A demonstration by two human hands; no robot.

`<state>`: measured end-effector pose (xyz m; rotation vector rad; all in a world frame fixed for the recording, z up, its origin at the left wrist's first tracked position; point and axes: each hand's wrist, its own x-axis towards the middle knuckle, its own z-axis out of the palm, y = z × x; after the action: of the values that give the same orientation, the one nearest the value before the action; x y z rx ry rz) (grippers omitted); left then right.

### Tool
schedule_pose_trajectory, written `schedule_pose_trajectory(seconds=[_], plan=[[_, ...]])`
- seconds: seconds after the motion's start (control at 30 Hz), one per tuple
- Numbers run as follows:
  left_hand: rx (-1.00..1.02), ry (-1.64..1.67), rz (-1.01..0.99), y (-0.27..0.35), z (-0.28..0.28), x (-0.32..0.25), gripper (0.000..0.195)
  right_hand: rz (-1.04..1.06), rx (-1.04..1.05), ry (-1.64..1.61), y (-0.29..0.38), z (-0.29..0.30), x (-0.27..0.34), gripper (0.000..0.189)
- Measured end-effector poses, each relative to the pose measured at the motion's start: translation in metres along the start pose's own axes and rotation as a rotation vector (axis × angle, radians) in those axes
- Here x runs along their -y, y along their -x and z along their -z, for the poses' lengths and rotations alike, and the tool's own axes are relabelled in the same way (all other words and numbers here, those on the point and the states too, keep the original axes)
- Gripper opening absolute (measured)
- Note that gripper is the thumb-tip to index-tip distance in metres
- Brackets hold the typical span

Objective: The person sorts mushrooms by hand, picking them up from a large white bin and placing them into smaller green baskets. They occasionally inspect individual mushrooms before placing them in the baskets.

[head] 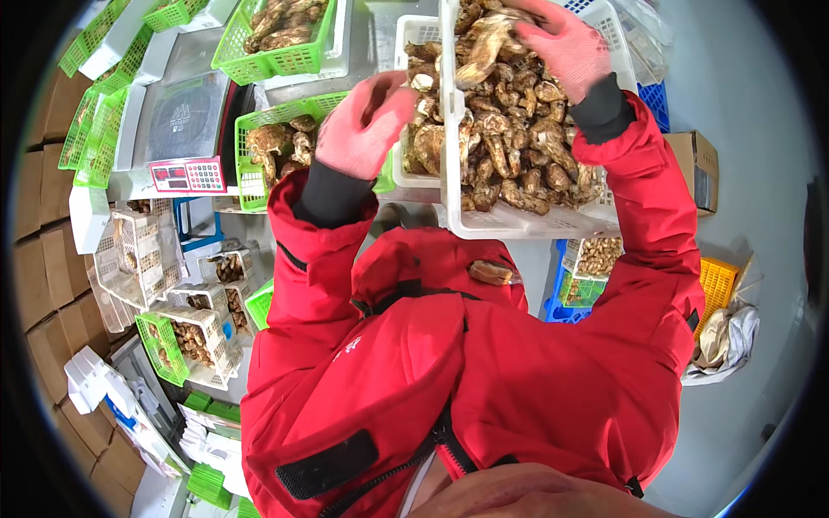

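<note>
My right hand (567,52), in a pink knit glove, grips a large pale-brown mushroom (486,52) above the heap in a big white plastic crate (537,228). Many smaller brown mushrooms (505,129) with dirt on them fill that crate. To its left, my gloved left hand (366,129) hovers between a green basket (249,188) of mushrooms and a small white basket (418,181). Its fingers are curled near a mushroom with a white stem end (422,82). Whether the fingers touch or hold this mushroom is unclear.
A digital scale (184,123) stands on the metal table at left. Another green basket (272,65) of mushrooms sits farther back. White crates (194,343) of mushrooms are stacked low on the left, before cardboard boxes (58,259). A yellow crate (715,285) stands on the floor at right.
</note>
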<state>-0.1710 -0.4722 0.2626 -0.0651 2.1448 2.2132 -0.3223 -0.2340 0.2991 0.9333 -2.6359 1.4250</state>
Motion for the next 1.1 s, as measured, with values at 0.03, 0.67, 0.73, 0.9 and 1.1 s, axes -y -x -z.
schedule_pose_trajectory(seconds=[0.03, 0.67, 0.73, 0.9, 1.1], plan=[[0.034, 0.096, 0.042, -0.001, -0.005, -0.004, 0.043, -0.029, 0.023, 0.092, 0.004, -0.009, 0.039, 0.034], [-0.469, -0.675, -0.002, 0.027, 0.133, 0.233, 0.049, -0.425, 0.458, -0.050, 0.062, 0.005, -0.045, 0.037], [-0.437, -0.308, -0.050, 0.019, 0.076, 0.141, 0.045, -0.466, 0.326, 0.027, 0.053, 0.016, -0.017, 0.036], [0.130, 0.058, 0.075, 0.014, -0.017, 0.004, 0.041, -0.232, -0.001, 0.200, 0.040, 0.009, 0.028, 0.037], [0.260, 0.282, 0.211, -0.001, -0.054, -0.007, 0.044, 0.036, 0.068, -0.027, 0.052, -0.018, 0.062, 0.036]])
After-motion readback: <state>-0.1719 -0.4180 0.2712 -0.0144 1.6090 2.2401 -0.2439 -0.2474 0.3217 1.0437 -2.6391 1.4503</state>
